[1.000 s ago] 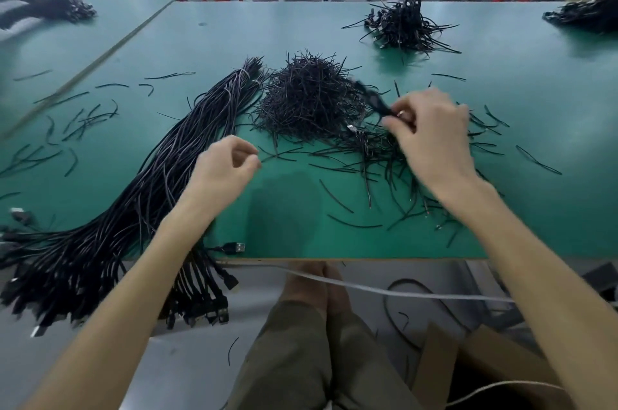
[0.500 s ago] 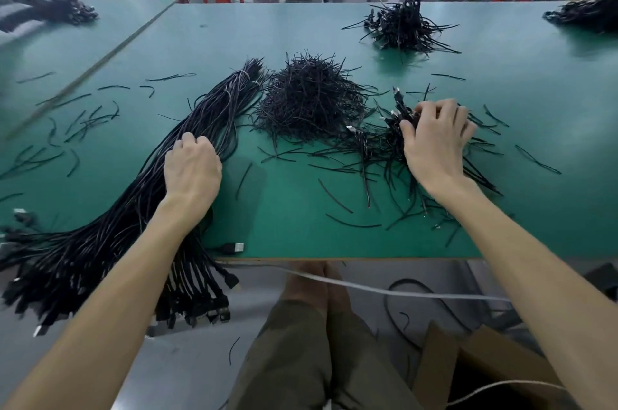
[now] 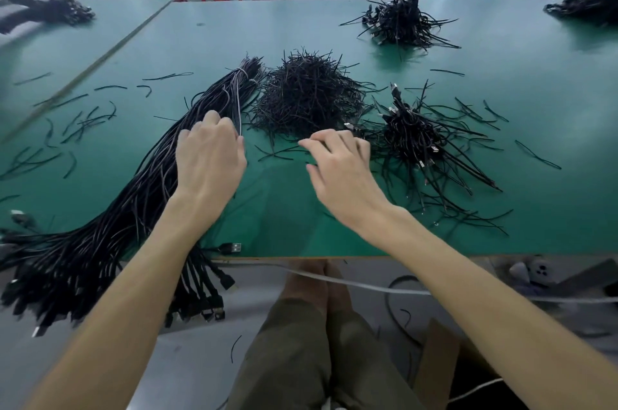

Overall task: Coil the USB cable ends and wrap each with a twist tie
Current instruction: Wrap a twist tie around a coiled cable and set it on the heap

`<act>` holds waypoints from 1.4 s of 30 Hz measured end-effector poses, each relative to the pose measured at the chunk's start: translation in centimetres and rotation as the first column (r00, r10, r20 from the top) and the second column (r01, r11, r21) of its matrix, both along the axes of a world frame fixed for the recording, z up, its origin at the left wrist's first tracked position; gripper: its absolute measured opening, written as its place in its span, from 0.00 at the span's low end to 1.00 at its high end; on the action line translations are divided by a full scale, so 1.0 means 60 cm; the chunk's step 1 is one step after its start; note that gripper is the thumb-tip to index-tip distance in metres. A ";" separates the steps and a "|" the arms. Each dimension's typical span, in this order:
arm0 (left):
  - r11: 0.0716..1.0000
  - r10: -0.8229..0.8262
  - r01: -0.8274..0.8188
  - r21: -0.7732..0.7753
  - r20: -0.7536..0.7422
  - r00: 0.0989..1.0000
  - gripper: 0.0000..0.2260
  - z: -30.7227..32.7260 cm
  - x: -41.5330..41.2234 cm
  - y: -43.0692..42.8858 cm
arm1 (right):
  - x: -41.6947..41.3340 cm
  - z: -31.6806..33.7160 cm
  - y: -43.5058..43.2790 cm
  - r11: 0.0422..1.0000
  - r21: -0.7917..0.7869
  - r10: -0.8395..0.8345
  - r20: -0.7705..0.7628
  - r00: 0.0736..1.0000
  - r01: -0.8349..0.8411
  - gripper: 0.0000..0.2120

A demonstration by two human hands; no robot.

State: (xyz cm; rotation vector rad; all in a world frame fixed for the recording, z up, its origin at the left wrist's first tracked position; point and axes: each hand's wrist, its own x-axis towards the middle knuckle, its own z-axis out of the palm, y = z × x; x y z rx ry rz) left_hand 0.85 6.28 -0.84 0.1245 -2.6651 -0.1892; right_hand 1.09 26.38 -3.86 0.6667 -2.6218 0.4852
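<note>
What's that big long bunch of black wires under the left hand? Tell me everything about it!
It is a thick bundle of USB cables, black with a few greyish strands, and it looks rubbery. It lies slanting on the green table, its far end tied with a pale band beside the twist tie pile. Its near end fans out and droops over the table edge, showing plugs. The left hand rests on its middle.

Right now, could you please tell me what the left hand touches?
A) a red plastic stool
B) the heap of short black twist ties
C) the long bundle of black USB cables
C: the left hand rests on the long bundle of black USB cables, with its fingers down among the strands.
</note>
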 end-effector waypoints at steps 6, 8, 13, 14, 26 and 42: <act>0.762 -0.494 0.357 0.541 0.128 0.860 0.04 0.016 0.043 0.054 | 0.021 0.004 -0.041 0.986 -0.092 0.138 0.008 0.990 -0.137 0.41; 0.702 -0.565 0.373 0.607 0.156 0.810 0.08 0.013 0.047 0.056 | 0.025 0.006 -0.042 0.993 -0.077 0.085 -0.023 0.996 -0.087 0.40; 0.595 -0.613 0.279 0.754 0.201 0.764 0.06 0.005 0.035 0.040 | 0.008 0.003 -0.008 0.982 0.148 0.122 -0.041 0.992 -0.115 0.17; 0.568 -0.628 0.253 0.784 0.213 0.748 0.05 0.003 0.035 0.040 | 0.003 0.005 0.004 0.981 0.147 0.127 -0.011 0.992 -0.124 0.14; 0.493 -0.679 0.199 0.847 0.232 0.697 0.15 0.003 0.045 -0.027 | -0.044 0.051 0.121 0.899 -0.260 -0.318 0.164 0.934 0.351 0.11; 0.615 -0.668 0.406 0.676 0.174 0.724 0.08 0.002 0.046 0.034 | 0.056 0.032 0.033 0.993 -0.051 0.114 0.339 0.934 -0.102 0.07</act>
